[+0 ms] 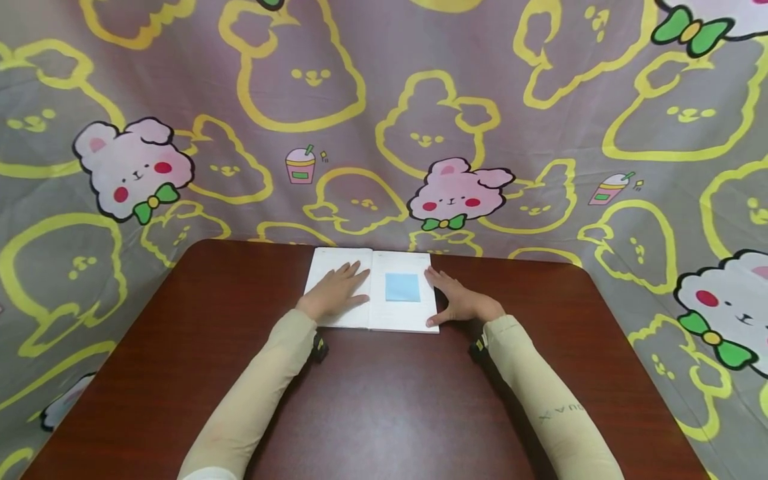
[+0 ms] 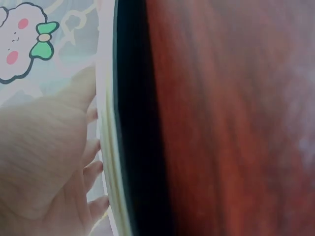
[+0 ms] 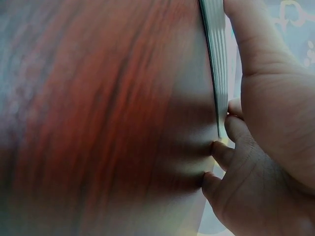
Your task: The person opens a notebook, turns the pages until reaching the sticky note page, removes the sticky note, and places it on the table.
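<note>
An open book (image 1: pixel 401 316) with white pages lies near the far edge of the table, its spine line running away from me. On its right page sits a square, light-blue sticky note (image 1: pixel 403 287). My left hand (image 1: pixel 339 292) rests on the left page with fingers spread, thumb toward the middle fold. At the right page's outer edge is my right hand (image 1: pixel 463 300), thumb and fingertips touching the border. In the right wrist view, the stack of page edges (image 3: pixel 215 54) shows beside the thumb, and two fingertips reach down to the tabletop past the book's corner.
The dark reddish-brown table (image 1: pixel 384 407) has rounded far corners. A patterned curtain (image 1: pixel 336 87) with cartoon animals hangs close behind and on both sides. Small black wrist devices (image 1: pixel 320 348) sit under the sleeves.
</note>
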Demonstrator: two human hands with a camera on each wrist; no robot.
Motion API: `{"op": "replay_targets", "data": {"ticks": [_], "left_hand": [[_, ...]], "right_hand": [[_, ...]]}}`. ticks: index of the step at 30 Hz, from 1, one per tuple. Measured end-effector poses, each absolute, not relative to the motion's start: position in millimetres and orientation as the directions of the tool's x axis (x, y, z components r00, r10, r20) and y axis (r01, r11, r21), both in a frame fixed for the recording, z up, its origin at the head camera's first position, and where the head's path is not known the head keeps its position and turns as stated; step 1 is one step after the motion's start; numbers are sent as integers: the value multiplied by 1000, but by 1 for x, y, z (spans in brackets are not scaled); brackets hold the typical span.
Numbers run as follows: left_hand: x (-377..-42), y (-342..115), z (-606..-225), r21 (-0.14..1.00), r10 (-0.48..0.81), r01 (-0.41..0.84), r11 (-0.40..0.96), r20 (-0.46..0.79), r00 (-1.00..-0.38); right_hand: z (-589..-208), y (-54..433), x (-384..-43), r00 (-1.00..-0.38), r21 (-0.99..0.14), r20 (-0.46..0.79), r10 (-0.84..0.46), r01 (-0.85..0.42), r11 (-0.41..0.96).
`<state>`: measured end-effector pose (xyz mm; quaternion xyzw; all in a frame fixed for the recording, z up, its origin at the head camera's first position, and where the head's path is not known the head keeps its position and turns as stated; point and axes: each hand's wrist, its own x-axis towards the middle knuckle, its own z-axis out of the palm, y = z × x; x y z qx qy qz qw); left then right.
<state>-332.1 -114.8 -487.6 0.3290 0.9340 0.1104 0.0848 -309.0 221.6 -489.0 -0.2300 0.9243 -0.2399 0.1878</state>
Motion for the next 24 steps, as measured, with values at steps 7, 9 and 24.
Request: {"op": "replay_targets", "data": {"ticks": [7,9,24], "left_hand": [[-334,-119,-485,312,606,542,780,-166,-778],[-335,-119,-485,314,597,528,789,-186,-781],[-333,-119,-488,336,550,465,819,-227,-804]], "right_hand": [[-488,221,-309,-824,-535,-237,-515,-332,777],[-487,221,-309,-823,-536,-235,-517,-334,775],[-485,219,-307,-826,-525,-231,-514,-339,780]]}}
